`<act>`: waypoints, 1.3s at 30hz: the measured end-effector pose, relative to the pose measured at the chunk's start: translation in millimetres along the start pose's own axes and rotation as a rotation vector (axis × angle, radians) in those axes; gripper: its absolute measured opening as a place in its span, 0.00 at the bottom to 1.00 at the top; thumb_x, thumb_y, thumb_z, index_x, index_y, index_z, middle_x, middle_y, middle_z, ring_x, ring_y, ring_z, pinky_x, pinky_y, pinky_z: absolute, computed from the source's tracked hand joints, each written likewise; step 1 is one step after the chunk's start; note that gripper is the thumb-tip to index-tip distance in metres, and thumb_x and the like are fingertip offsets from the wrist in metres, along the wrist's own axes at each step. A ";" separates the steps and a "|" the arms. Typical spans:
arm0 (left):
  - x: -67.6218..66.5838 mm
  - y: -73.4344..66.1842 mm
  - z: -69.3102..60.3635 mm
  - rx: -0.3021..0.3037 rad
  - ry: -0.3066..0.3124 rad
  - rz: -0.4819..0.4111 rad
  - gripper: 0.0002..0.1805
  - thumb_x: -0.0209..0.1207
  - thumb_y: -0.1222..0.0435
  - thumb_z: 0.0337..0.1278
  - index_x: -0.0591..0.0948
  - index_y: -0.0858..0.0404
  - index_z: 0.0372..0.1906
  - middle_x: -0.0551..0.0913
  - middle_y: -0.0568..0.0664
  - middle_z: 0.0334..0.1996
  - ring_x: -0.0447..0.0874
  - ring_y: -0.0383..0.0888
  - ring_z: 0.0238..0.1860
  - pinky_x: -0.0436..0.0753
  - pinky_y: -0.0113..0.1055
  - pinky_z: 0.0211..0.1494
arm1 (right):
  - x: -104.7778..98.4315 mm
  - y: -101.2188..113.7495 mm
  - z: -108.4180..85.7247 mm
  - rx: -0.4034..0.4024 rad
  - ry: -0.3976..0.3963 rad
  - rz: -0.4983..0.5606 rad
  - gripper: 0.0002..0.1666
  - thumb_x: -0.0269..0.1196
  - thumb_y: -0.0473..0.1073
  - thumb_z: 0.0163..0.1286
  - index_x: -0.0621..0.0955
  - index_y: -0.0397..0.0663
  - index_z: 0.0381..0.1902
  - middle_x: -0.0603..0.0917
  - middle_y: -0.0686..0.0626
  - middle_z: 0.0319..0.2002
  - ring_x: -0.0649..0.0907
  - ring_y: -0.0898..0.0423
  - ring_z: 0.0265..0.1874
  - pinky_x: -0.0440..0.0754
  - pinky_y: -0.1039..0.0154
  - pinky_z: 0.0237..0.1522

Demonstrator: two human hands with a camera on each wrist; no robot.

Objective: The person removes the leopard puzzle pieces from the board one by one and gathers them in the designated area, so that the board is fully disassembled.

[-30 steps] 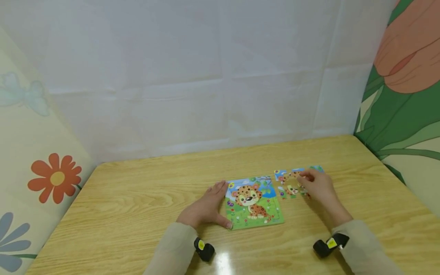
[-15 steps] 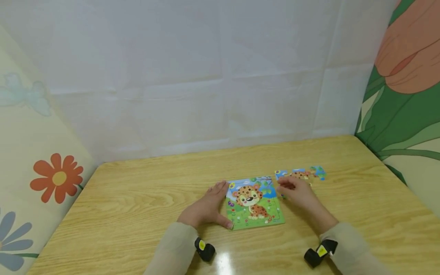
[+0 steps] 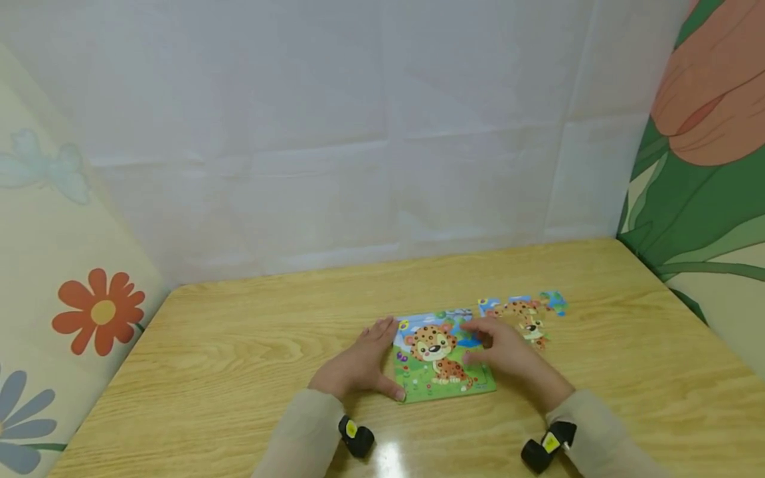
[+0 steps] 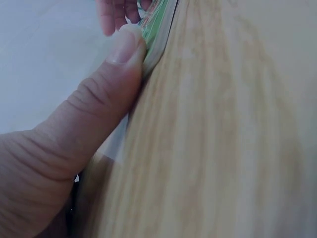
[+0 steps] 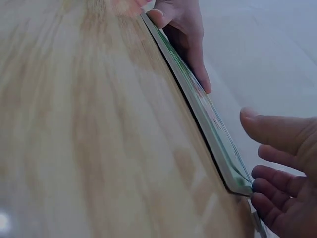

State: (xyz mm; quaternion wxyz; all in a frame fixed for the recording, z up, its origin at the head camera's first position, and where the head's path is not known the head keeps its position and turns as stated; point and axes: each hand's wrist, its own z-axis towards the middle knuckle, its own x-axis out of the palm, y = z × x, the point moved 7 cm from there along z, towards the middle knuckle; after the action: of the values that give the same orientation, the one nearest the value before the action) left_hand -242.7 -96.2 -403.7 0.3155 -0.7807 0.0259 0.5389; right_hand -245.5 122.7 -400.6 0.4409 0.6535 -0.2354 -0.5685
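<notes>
A square leopard picture puzzle (image 3: 439,355) lies flat on the table, looking filled in where visible. My left hand (image 3: 358,364) rests along its left edge, fingers straight and thumb on the near left corner; the left wrist view shows that thumb (image 4: 99,101) against the board's edge. Over the right side of the board is my right hand (image 3: 510,352), its thumb and fingers apart. In the right wrist view, the right hand (image 5: 292,166) has loosely bent fingers beside the board's corner and no piece between them. Whether it touches the board I cannot tell.
Loose puzzle pieces (image 3: 532,328) with leopard and sky parts lie to the right of the board, some hidden behind my right hand. The wooden table (image 3: 239,345) meets a white cloth (image 3: 311,172) at the back, with flower-patterned panels on both sides.
My right hand has moved left from the loose pieces to the board's right side. The leopard-face piece lies farther right than before. My left hand has stayed in place.
</notes>
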 end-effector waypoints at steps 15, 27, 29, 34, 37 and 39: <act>0.2 0.8 0.3 0.009 -0.005 0.001 0.70 0.73 0.45 0.24 0.44 0.67 0.72 0.41 0.58 0.73 0.36 0.53 0.73 0.40 0.47 0.74 | 9.5 7.8 8.2 0.041 -0.003 -0.213 0.28 0.74 0.41 0.45 0.81 0.45 0.47 0.79 0.45 0.49 0.77 0.45 0.50 0.74 0.47 0.55; -0.5 0.0 -1.1 0.002 -0.001 0.010 0.71 0.73 0.44 0.23 0.43 0.65 0.72 0.40 0.56 0.73 0.36 0.51 0.73 0.40 0.47 0.74 | 12.0 14.5 22.6 0.105 0.045 -0.238 0.18 0.74 0.37 0.43 0.80 0.47 0.32 0.78 0.52 0.35 0.76 0.56 0.37 0.78 0.57 0.44; -1.0 -0.4 -1.0 0.001 -0.003 0.006 0.71 0.73 0.44 0.23 0.44 0.66 0.72 0.40 0.56 0.73 0.36 0.52 0.73 0.40 0.47 0.74 | 12.1 16.0 23.3 0.106 0.059 -0.242 0.18 0.74 0.37 0.43 0.79 0.47 0.32 0.78 0.52 0.35 0.76 0.56 0.37 0.78 0.57 0.44; -1.2 -0.4 -0.5 0.006 -0.006 0.006 0.70 0.73 0.45 0.24 0.44 0.66 0.72 0.41 0.57 0.73 0.36 0.52 0.73 0.40 0.47 0.74 | 12.7 18.8 25.1 0.109 0.085 -0.256 0.18 0.74 0.37 0.43 0.80 0.50 0.33 0.78 0.52 0.34 0.75 0.56 0.36 0.77 0.58 0.42; -0.8 0.0 -0.5 0.005 -0.005 0.011 0.70 0.73 0.45 0.24 0.44 0.66 0.72 0.41 0.57 0.73 0.36 0.52 0.73 0.40 0.47 0.74 | 13.1 19.7 25.1 0.109 0.096 -0.271 0.18 0.74 0.37 0.43 0.81 0.50 0.33 0.78 0.52 0.34 0.74 0.55 0.36 0.76 0.58 0.40; -0.5 0.4 -0.4 0.001 -0.002 0.013 0.70 0.73 0.44 0.24 0.44 0.65 0.73 0.40 0.56 0.73 0.36 0.51 0.73 0.40 0.47 0.74 | 13.4 19.9 25.0 0.113 0.101 -0.275 0.18 0.74 0.37 0.43 0.81 0.50 0.33 0.77 0.52 0.33 0.74 0.55 0.35 0.76 0.58 0.39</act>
State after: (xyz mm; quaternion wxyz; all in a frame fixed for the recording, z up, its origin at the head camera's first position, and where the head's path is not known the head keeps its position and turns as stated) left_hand -242.7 -96.8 -403.4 0.3125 -0.7797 0.0312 0.5417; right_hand -262.2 94.2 -390.1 0.3325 0.7310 -0.1531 -0.5758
